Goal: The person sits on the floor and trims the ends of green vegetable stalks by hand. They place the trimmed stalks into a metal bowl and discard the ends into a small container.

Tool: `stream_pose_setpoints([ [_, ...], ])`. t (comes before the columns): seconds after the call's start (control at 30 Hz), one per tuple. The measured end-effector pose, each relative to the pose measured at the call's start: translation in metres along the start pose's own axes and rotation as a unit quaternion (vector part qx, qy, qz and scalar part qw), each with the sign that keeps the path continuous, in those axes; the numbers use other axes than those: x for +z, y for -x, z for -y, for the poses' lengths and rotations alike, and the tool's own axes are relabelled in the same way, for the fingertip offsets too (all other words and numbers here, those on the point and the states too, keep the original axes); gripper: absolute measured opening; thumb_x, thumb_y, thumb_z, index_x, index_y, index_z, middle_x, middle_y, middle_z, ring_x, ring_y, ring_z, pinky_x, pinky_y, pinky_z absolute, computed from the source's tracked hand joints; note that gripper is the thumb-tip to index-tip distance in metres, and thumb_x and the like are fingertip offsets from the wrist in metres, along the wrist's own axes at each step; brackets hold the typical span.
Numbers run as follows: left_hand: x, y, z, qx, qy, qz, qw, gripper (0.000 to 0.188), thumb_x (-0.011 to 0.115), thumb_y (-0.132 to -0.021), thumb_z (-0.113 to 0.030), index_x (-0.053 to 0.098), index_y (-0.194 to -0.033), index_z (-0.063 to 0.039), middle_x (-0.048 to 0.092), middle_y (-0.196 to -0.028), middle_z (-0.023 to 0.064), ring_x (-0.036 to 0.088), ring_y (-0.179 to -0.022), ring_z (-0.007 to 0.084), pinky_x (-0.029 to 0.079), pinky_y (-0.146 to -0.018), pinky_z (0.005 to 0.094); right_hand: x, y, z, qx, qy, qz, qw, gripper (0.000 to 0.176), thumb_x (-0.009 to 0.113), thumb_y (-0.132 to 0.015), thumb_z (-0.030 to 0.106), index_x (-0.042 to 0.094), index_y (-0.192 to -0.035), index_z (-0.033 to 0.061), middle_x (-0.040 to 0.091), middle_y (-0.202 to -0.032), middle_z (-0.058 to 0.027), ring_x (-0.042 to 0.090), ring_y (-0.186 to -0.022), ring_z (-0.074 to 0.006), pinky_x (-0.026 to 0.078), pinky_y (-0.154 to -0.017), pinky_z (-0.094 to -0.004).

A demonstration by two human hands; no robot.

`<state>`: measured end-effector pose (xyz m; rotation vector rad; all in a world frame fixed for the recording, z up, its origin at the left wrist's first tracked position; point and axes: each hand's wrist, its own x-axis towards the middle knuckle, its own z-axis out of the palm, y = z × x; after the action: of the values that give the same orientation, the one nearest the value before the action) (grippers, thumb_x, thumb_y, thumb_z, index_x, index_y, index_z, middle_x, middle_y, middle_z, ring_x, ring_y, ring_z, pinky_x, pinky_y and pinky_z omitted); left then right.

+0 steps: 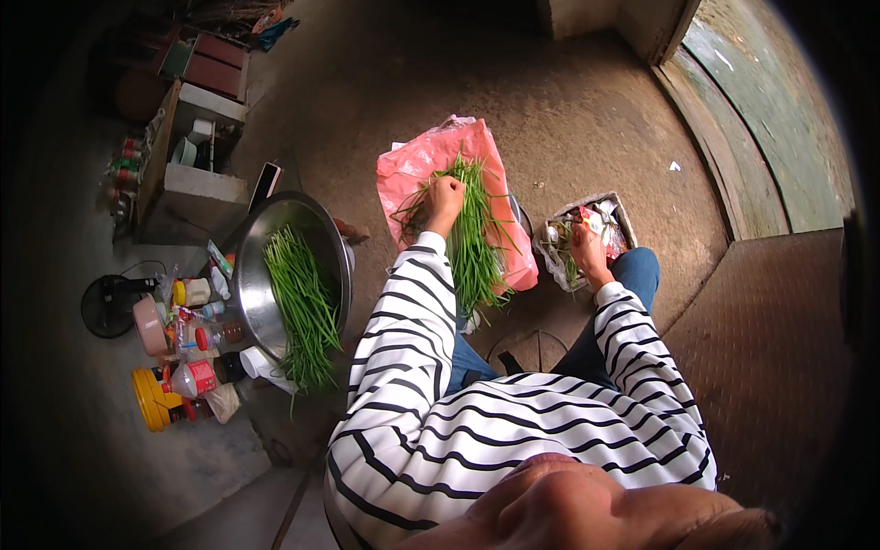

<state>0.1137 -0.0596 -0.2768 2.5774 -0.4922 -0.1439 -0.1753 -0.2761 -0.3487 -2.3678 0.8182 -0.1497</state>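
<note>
Long green chives [471,240] lie in a loose heap on a pink plastic bag [405,168] in front of me. My left hand [445,198] is over the upper left part of the heap, its fingers curled; whether it grips any stalks is hard to tell. At the right, my right hand [588,246] is over a small lined bin [622,213] that holds wrappers and green scraps. Its fingers are bent, and what they hold cannot be made out. More chives [299,302] lie in a large steel basin [251,313] on my left.
A phone [265,184] stands by the basin's far rim. Left of the basin are bottles, a pink bowl [150,324], a yellow bucket [152,399] and a black fan [110,306]. Concrete blocks [199,189] stand beyond. A doorway sill [708,151] runs along the right.
</note>
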Motion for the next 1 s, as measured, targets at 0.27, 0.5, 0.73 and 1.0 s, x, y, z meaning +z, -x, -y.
stream_pose_setpoints([
  [0.27, -0.054, 0.008, -0.023, 0.039, 0.194, -0.106, 0.974, 0.02, 0.067, -0.083, -0.02, 0.07, -0.086, -0.001, 0.069, -0.077, 0.0153, 0.068, -0.072, 0.0273, 0.051, -0.067, 0.0367, -0.016, 0.007, 0.003, -0.042, -0.034, -0.004, 0.999, 0.011, 0.061, -0.08, 0.011, 0.065, -0.087, 0.0047, 0.065, -0.077, -0.0189, 0.065, -0.074, -0.0374, 0.051, -0.066, -0.0446],
  [0.5, -0.149, 0.007, -0.044, 0.088, 0.375, -0.193, 0.902, 0.02, 0.066, -0.091, -0.017, 0.069, -0.092, 0.003, 0.067, -0.078, 0.0022, 0.059, -0.068, 0.0077, 0.048, -0.063, 0.0243, -0.022, 0.009, 0.0, -0.109, -0.048, -0.049, 0.992, 0.011, 0.064, -0.079, 0.011, 0.064, -0.086, 0.0023, 0.065, -0.08, -0.0168, 0.064, -0.078, -0.035, 0.05, -0.067, -0.0423],
  [0.73, -0.249, 0.052, -0.092, 0.117, 0.595, -0.166, 0.777, 0.019, 0.062, -0.095, -0.018, 0.066, -0.106, -0.003, 0.065, -0.09, -0.0009, 0.06, -0.075, 0.0075, 0.05, -0.066, 0.0219, -0.032, 0.025, -0.005, -0.043, -0.172, -0.056, 0.983, 0.02, 0.062, -0.086, 0.013, 0.068, -0.1, 0.0005, 0.071, -0.086, -0.0173, 0.07, -0.079, -0.0269, 0.054, -0.071, -0.0354],
  [1.0, -0.251, 0.129, -0.119, 0.073, 0.641, -0.023, 0.764, 0.019, 0.06, -0.096, -0.017, 0.066, -0.104, -0.001, 0.066, -0.086, 0.0026, 0.064, -0.074, 0.0114, 0.056, -0.066, 0.025, -0.079, 0.036, 0.041, -0.023, -0.206, -0.07, 0.976, 0.024, 0.062, -0.084, 0.013, 0.068, -0.105, 0.0022, 0.069, -0.086, -0.0156, 0.067, -0.08, -0.0248, 0.052, -0.073, -0.0335],
])
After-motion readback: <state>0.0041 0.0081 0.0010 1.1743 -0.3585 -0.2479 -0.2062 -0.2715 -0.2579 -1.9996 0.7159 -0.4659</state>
